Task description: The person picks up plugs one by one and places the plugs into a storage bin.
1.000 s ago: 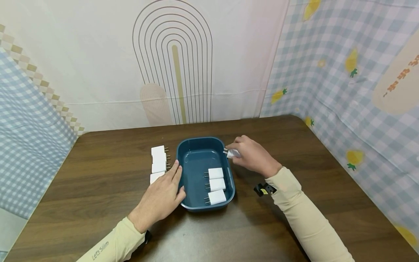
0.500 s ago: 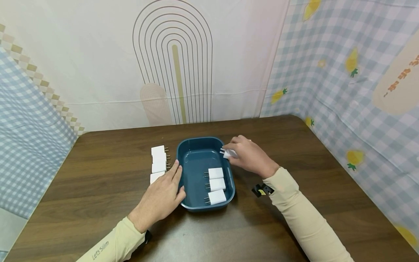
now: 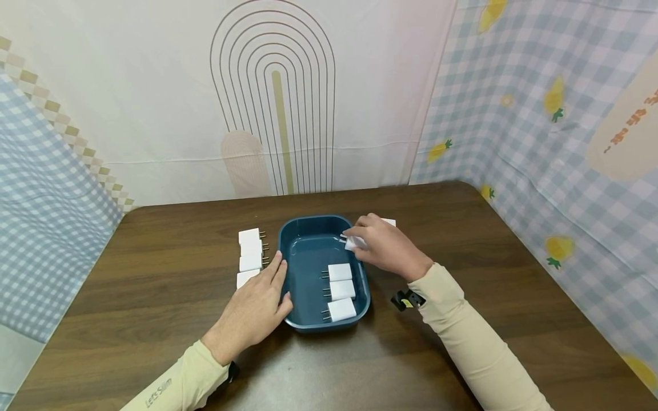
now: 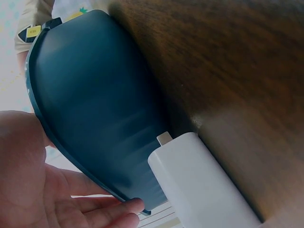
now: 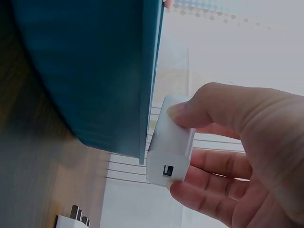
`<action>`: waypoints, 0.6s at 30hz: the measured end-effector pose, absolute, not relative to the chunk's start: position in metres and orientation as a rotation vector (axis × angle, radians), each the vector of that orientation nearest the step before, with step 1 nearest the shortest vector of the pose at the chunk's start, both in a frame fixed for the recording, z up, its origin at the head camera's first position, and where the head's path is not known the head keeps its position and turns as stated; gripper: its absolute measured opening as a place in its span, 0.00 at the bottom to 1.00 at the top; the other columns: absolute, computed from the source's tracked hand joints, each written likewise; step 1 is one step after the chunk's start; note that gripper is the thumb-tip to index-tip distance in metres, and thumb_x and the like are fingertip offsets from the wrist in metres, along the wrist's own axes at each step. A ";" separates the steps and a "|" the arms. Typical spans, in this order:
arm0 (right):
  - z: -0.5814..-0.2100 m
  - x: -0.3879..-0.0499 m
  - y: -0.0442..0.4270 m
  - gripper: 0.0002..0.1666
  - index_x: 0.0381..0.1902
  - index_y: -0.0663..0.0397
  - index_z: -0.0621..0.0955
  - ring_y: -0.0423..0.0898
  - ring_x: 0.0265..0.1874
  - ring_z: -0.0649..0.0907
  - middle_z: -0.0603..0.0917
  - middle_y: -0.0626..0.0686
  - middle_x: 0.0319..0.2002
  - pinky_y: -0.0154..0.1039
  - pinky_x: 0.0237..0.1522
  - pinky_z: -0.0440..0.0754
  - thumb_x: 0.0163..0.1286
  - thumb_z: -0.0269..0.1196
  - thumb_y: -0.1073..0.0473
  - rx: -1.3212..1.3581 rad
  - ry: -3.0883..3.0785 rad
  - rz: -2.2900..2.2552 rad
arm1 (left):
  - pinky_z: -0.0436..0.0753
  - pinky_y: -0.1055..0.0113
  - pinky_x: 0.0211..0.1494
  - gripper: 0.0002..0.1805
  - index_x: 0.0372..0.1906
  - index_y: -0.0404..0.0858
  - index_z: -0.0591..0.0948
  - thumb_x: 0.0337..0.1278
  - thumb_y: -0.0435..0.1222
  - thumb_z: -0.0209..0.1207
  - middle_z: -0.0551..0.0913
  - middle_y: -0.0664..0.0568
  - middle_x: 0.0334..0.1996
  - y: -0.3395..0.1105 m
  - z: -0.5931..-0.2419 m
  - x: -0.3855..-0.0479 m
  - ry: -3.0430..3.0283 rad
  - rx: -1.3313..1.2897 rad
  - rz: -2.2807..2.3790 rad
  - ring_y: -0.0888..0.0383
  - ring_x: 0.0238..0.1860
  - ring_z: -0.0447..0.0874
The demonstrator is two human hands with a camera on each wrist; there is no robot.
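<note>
My right hand (image 3: 388, 245) pinches a white USB wall charger (image 5: 171, 135) between thumb and fingers, its prongs pointing left, over the right rim of a dark blue tray (image 3: 289, 274). The charger's USB port shows in the right wrist view. With mostly straight fingers, my left hand (image 3: 252, 311) rests on the tray's left rim. Inside the tray, three chargers (image 3: 341, 290) lie along the right side, prongs to the left. Several more chargers (image 3: 250, 248) stand in a column left of the tray, partly hidden by the left hand.
Another white charger (image 3: 389, 221) lies on the wooden table (image 3: 169, 251) behind my right hand, mostly covered by it. In the left wrist view a charger (image 4: 202, 185) sits close beside the tray wall. Patterned cloths (image 3: 380, 85) hang along the back and sides.
My right hand has moved left with the charger, from outside the tray's right edge to above its rim. The charger behind that hand has come into sight. My left hand stays put.
</note>
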State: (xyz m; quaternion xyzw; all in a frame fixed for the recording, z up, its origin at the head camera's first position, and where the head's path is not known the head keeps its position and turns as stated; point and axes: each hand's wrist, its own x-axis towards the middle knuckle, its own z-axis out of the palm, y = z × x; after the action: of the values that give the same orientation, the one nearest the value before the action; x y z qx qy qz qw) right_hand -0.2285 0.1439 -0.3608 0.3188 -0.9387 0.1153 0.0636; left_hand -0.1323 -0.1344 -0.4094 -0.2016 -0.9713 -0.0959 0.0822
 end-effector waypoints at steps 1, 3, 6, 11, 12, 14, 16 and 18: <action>-0.361 -0.229 0.143 0.19 0.54 0.52 0.87 0.46 0.43 0.79 0.85 0.54 0.47 0.38 0.41 0.85 0.64 0.69 0.60 0.966 -2.835 0.347 | 0.75 0.48 0.70 0.35 0.72 0.26 0.67 0.67 0.43 0.56 0.63 0.35 0.76 -0.134 -0.409 -0.132 -2.902 -0.601 -0.286 0.41 0.71 0.72; -0.362 -0.229 0.142 0.19 0.54 0.52 0.87 0.46 0.43 0.79 0.85 0.54 0.47 0.38 0.41 0.85 0.64 0.69 0.60 0.972 -2.834 0.355 | 0.75 0.48 0.70 0.35 0.72 0.26 0.67 0.67 0.43 0.56 0.63 0.35 0.76 -0.134 -0.409 -0.132 -2.904 -0.599 -0.285 0.41 0.71 0.73; -0.362 -0.230 0.140 0.19 0.54 0.52 0.87 0.46 0.44 0.78 0.85 0.54 0.48 0.37 0.42 0.85 0.64 0.70 0.60 0.984 -2.833 0.362 | 0.75 0.48 0.70 0.35 0.72 0.26 0.67 0.67 0.43 0.56 0.62 0.35 0.77 -0.135 -0.409 -0.132 -2.906 -0.597 -0.286 0.41 0.71 0.73; -0.362 -0.229 0.137 0.20 0.55 0.51 0.87 0.46 0.44 0.79 0.86 0.54 0.49 0.37 0.42 0.85 0.64 0.70 0.60 0.998 -2.824 0.364 | 0.75 0.48 0.70 0.35 0.72 0.27 0.67 0.67 0.44 0.56 0.62 0.35 0.77 -0.134 -0.410 -0.133 -2.912 -0.596 -0.291 0.41 0.71 0.72; -0.362 -0.229 0.137 0.20 0.55 0.51 0.87 0.46 0.44 0.79 0.86 0.54 0.49 0.37 0.42 0.85 0.64 0.70 0.60 1.000 -2.821 0.365 | 0.75 0.48 0.70 0.35 0.72 0.27 0.67 0.67 0.44 0.56 0.62 0.35 0.77 -0.134 -0.410 -0.133 -2.915 -0.596 -0.291 0.41 0.72 0.72; -0.362 -0.230 0.136 0.20 0.55 0.50 0.87 0.46 0.45 0.79 0.86 0.54 0.49 0.37 0.42 0.85 0.64 0.70 0.60 1.005 -2.817 0.363 | 0.75 0.48 0.70 0.35 0.72 0.26 0.67 0.67 0.44 0.56 0.62 0.35 0.77 -0.134 -0.410 -0.133 -2.917 -0.597 -0.291 0.41 0.72 0.72; -0.362 -0.230 0.135 0.20 0.55 0.51 0.87 0.46 0.45 0.79 0.86 0.54 0.49 0.37 0.42 0.85 0.64 0.70 0.60 1.010 -2.813 0.369 | 0.75 0.48 0.70 0.35 0.72 0.26 0.67 0.67 0.44 0.56 0.62 0.35 0.77 -0.135 -0.410 -0.132 -2.916 -0.598 -0.287 0.41 0.72 0.72; -0.363 -0.230 0.134 0.20 0.55 0.51 0.87 0.46 0.45 0.79 0.86 0.54 0.49 0.37 0.42 0.85 0.64 0.70 0.61 1.013 -2.812 0.380 | 0.75 0.48 0.71 0.35 0.72 0.26 0.67 0.67 0.44 0.56 0.62 0.35 0.77 -0.135 -0.410 -0.132 -2.916 -0.598 -0.284 0.41 0.72 0.72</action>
State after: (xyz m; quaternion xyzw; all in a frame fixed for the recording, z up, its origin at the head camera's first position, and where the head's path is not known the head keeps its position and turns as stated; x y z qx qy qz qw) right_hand -0.2301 0.1339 -0.3626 0.3355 -0.9314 0.1257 0.0643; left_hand -0.1322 -0.1345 -0.4096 -0.1995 -0.9724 -0.0948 0.0754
